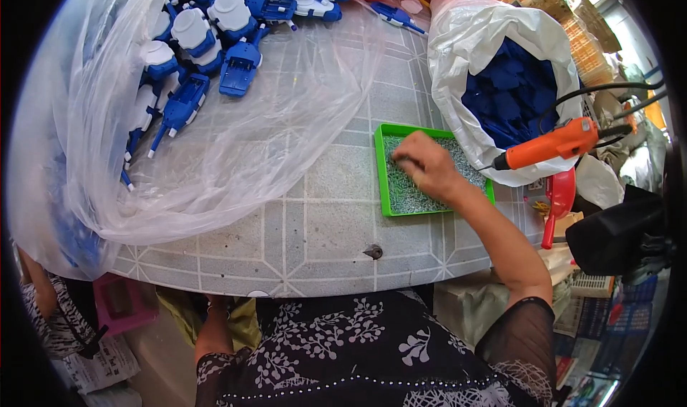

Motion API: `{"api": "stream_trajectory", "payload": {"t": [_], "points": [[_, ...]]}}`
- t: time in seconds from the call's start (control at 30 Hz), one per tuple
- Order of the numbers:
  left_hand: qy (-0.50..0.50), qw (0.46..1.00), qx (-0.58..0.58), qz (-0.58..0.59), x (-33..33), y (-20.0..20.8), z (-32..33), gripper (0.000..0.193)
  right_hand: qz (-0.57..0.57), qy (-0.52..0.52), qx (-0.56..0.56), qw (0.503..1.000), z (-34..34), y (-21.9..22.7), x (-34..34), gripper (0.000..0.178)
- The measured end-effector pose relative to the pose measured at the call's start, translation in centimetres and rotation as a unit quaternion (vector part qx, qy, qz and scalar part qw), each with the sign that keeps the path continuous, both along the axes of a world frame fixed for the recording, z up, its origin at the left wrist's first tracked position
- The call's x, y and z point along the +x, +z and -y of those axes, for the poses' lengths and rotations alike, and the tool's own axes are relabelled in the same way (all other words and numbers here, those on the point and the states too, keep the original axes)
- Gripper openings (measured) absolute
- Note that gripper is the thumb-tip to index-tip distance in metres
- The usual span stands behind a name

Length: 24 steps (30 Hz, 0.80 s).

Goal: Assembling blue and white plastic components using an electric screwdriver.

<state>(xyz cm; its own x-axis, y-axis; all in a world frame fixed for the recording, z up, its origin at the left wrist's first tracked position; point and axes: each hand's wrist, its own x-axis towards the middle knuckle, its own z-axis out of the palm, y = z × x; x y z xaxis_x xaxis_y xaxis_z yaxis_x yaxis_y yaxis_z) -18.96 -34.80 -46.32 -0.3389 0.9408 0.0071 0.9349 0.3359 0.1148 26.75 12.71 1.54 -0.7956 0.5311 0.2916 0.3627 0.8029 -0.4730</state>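
My right hand (427, 165) reaches over a shallow green tray (383, 185) filled with small silvery metal pieces (418, 201), which look like screws. Its fingers are curled together and slightly blurred, low over the pieces; what they hold, if anything, is hidden. Close by on the right hangs an orange electric screwdriver (554, 143), its tip pointing toward my right wrist. My left forearm (215, 332) goes down to the table's front edge, and the hand itself is out of sight below it.
Blue-and-white plastic housings (243, 63) are heaped at the far left inside a clear plastic bag (236, 178). A white sack (458, 38) of blue plastic parts (512, 88) stands behind the tray. A red-handled scoop (560, 196) lies at right. Another person's arm (39, 285) shows at far left.
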Motion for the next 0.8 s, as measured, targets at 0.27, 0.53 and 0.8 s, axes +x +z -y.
{"api": "stream_trajectory", "payload": {"t": [0.27, 0.53, 0.8], "points": [[-0.007, 1.000, -0.016, 0.021, 0.3, 1.3, 1.2, 0.068, 0.002, -0.028, -0.032, 0.999, 2.3, 0.4, 0.6, 0.032], [0.167, 0.975, -0.148, 0.001, 2.7, 2.7, 0.3, 0.071, 0.118, -0.010, 0.073, 0.990, 2.4, 0.3, 1.6, 0.038], [0.359, 0.903, -0.173, 0.162, 6.1, 3.9, 3.3, 0.099, 0.159, -0.046, -0.170, 0.971, 4.4, 2.1, 1.3, 0.023]]}}
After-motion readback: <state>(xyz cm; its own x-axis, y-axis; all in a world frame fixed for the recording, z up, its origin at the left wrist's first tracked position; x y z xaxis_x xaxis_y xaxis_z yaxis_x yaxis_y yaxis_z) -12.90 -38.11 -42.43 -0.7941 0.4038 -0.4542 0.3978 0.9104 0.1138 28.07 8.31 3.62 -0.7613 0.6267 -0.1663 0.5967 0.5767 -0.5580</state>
